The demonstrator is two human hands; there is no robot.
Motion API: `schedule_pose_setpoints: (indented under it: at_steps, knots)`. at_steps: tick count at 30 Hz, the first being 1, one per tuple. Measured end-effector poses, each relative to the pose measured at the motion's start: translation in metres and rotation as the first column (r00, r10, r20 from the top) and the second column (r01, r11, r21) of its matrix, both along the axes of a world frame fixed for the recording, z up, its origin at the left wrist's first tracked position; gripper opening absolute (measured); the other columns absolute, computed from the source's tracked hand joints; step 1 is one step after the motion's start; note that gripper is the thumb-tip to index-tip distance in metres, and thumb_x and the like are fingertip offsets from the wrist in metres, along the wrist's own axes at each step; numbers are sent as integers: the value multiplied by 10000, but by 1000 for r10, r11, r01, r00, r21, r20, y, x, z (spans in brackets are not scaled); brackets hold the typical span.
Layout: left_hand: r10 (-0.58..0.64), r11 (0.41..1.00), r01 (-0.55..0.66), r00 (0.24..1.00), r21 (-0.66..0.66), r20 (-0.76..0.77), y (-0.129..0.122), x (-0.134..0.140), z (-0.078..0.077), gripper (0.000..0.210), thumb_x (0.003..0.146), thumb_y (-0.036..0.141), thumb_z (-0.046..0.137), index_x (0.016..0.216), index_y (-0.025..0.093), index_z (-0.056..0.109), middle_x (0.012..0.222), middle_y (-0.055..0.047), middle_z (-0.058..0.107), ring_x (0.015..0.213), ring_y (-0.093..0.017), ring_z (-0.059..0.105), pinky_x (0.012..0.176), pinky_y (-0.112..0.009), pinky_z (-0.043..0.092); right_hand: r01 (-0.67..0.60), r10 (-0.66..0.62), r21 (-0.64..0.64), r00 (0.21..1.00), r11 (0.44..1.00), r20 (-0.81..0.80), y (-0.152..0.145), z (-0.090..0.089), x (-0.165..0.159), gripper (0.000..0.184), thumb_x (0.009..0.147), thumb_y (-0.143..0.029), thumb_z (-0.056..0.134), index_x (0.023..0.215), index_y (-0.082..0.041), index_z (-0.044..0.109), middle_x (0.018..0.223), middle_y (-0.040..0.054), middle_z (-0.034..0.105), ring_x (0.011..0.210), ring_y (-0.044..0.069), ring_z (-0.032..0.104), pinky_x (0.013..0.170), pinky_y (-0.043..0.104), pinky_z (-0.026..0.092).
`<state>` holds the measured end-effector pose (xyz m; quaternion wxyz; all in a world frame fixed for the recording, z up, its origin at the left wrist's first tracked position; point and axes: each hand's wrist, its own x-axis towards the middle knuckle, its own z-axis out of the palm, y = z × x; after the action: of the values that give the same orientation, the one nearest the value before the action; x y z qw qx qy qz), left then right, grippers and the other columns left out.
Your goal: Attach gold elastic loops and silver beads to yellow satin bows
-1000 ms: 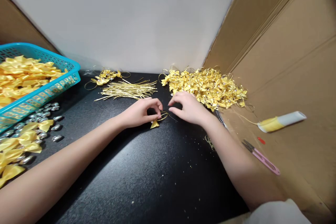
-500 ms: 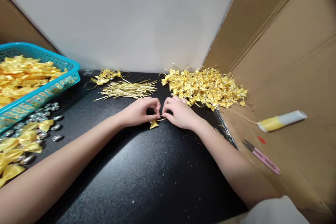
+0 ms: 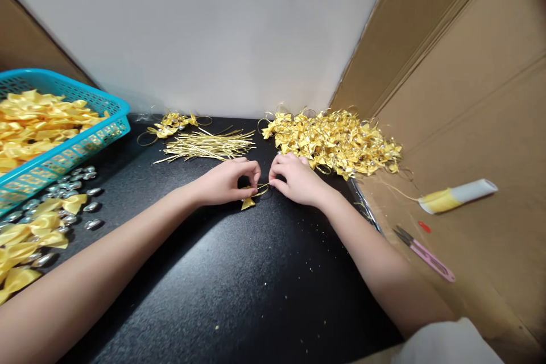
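Note:
Over the black table my left hand [image 3: 232, 181] pinches a small yellow ribbon bow [image 3: 248, 203] at its middle, partly hidden by the fingers. A thin gold cord [image 3: 263, 186] loops out from the bow. My right hand [image 3: 290, 180] has thumb and forefinger pinched together on the cord's end, a short way to the right. Just behind my left hand lies a bundle of straight gold cords [image 3: 209, 144]. Beyond my right hand is a heap of yellow bows with gold loops [image 3: 335, 142].
A blue basket [image 3: 121, 114] of yellow bows stands at left, with silver beads [image 3: 91, 207] and loose bows [image 3: 49, 222] before it. Looped bows [image 3: 173, 123] lie at the back. Pink thread snips [image 3: 430, 259], a red piece [image 3: 425, 226] and a cord tube [image 3: 458, 196] rest on cardboard at right.
My right hand has drawn slightly away to the right, widening the gap between the hands. The cord now stretches across that gap. My left hand has barely moved.

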<state>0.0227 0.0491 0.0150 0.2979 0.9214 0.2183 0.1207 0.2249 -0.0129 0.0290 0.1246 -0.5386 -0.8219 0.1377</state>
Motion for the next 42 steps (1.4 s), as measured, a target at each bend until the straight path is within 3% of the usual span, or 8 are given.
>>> schedule_pose_setpoints:
  at_steps: [8, 15, 23, 31, 37, 42]
  knots:
    - [1, 1000, -1, 1000, 0, -3, 0, 0, 2, 85, 771, 172, 574, 815, 212, 514, 801, 11, 723, 810, -187, 605, 782, -302, 393, 28, -27, -38, 999, 999, 20, 2, 3, 10, 121, 894, -177, 579, 793, -197, 643, 992, 49, 620, 1069, 256, 482, 916, 456, 306]
    - [-13, 1000, 13, 1000, -10, 14, -1, 0, 1, 85, 766, 170, 576, 802, 216, 515, 785, 19, 721, 800, -183, 607, 796, -305, 401, 27, -27, -60, 1000, 998, 12, 3, 5, 15, 113, 874, -183, 610, 770, -211, 646, 983, 39, 613, 1038, 247, 494, 918, 463, 307]
    - [14, 1000, -14, 999, 13, 36, -5, 3, -1, 85, 749, 160, 551, 812, 210, 521, 773, 17, 667, 776, -177, 565, 778, -300, 406, 33, -34, -14, 999, 999, -35, 3, 6, 14, 97, 886, -196, 599, 796, -206, 631, 981, 38, 616, 1037, 245, 497, 911, 454, 314]
    - [91, 994, -80, 985, -79, 147, -9, 4, -6, 23, 772, 180, 527, 785, 196, 517, 769, 8, 601, 737, -151, 554, 741, -282, 432, 0, 2, 29, 998, 1000, -58, 2, 14, 19, 98, 882, -183, 608, 789, -210, 623, 962, 27, 613, 1040, 236, 502, 914, 441, 311]
    - [133, 990, -137, 985, 30, 108, -12, 6, -6, 8, 771, 205, 518, 767, 199, 516, 760, 7, 609, 769, -174, 514, 749, -299, 396, -23, 23, 39, 1000, 999, 0, -1, 24, 23, 97, 870, -179, 634, 779, -209, 635, 960, 25, 609, 1028, 242, 490, 915, 446, 306]
    - [129, 990, -132, 989, 38, 78, -16, 6, -8, 19, 765, 198, 511, 772, 194, 529, 756, 3, 603, 794, -186, 498, 735, -296, 387, -35, 34, 23, 999, 999, 38, -2, 27, 26, 108, 879, -175, 620, 775, -198, 635, 968, 20, 621, 1013, 231, 488, 921, 442, 294]
